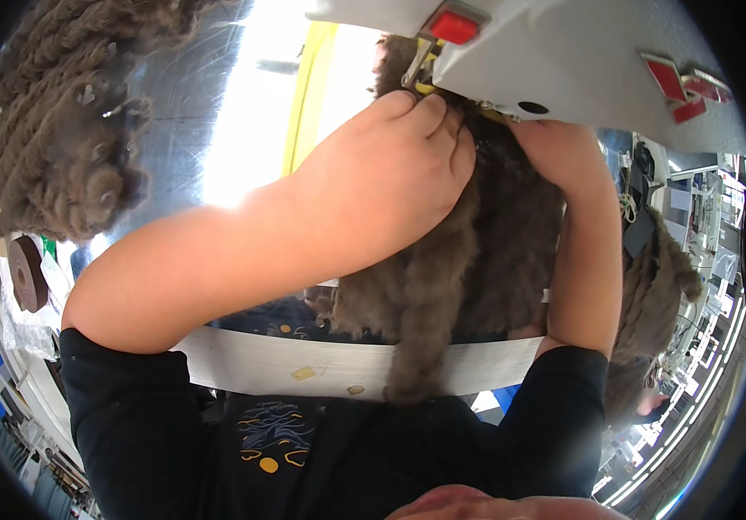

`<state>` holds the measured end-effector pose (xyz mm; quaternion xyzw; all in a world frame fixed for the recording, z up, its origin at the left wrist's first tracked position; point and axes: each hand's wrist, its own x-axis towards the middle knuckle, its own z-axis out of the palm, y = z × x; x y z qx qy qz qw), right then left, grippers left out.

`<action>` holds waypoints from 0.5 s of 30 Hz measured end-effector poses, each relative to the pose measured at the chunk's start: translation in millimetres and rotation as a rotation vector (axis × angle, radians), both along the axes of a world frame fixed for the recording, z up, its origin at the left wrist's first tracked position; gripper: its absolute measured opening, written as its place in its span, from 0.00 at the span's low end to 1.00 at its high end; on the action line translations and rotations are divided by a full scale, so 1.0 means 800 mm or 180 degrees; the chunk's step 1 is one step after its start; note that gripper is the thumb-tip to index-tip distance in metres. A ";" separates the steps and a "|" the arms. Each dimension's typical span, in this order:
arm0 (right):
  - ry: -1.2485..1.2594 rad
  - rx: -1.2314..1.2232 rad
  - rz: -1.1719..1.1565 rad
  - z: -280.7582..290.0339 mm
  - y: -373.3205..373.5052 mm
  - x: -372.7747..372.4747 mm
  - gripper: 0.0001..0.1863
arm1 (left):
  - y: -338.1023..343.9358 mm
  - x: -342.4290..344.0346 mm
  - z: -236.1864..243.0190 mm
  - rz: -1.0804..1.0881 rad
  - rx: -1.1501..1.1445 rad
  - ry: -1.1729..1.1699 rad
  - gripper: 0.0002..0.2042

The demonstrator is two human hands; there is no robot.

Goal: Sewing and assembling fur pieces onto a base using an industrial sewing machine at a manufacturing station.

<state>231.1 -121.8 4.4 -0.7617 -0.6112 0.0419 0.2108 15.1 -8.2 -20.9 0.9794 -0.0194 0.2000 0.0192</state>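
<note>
A piece of brown furry fabric [511, 243] lies under the head of a pale grey sewing machine [555, 69], one strip of it hanging over the table's front edge. My left hand [416, 147] is closed on the fabric just in front of the metal parts around the needle [420, 68], its fingers curled and pressed together. To the right, my right hand [559, 152] reaches in beneath the machine head on the fabric's far right side. The machine hides those fingers, so their grip does not show. The needle point is hidden too.
A heap of the same brown fur pieces [69, 130] covers the table's far left, beside a brown roll of tape [28, 273]. More brown fur [650, 295] hangs at the right. A yellow strip [305, 104] runs along the shiny tabletop [173, 113].
</note>
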 end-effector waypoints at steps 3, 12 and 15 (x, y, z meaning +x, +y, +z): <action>0.0093 0.0106 -0.0073 -0.004 0.004 -0.002 0.11 | 0.003 -0.005 -0.001 0.0041 0.0037 0.0035 0.20; 0.0544 0.0065 -0.0315 -0.002 -0.001 -0.010 0.13 | 0.012 -0.008 0.008 -0.0057 -0.0016 0.0131 0.20; 0.0625 -0.0124 -0.0188 0.006 -0.012 -0.011 0.14 | 0.016 -0.009 0.013 -0.0081 -0.0147 0.0153 0.20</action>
